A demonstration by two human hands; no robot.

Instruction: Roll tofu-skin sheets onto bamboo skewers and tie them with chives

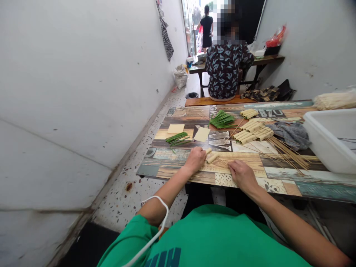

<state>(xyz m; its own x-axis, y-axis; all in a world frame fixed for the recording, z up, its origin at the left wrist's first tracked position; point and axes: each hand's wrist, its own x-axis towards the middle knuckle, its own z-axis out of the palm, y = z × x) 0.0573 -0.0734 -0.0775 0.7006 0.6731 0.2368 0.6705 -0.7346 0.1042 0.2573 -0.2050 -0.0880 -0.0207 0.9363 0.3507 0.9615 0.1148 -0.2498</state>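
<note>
"Two bare hands over the table; how are the fingers set?"

"The left hand's (196, 158) are curled in at one pale roll (208, 151), hiding part of it, so I can't tell whether they grip it. The right hand (241, 176) pinches a thin stick (222, 161), faint against the wood, leading toward a second pale roll (213, 158) lying between the hands."

"What else is obscured?"

"The white tub (319, 148) is cut by the right edge, with a gray cloth (289, 135) crumpled just beside it. The seated person's (225, 72) head is pixelated."

"Any writing?"

"Past the stacked rolls (253, 131), the tabletop (300, 172) seems to read 'BZU'; its nearer white lettering defeats me. The green shirt's (222, 233) dark print (164, 258) runs off the bottom edge."
</note>
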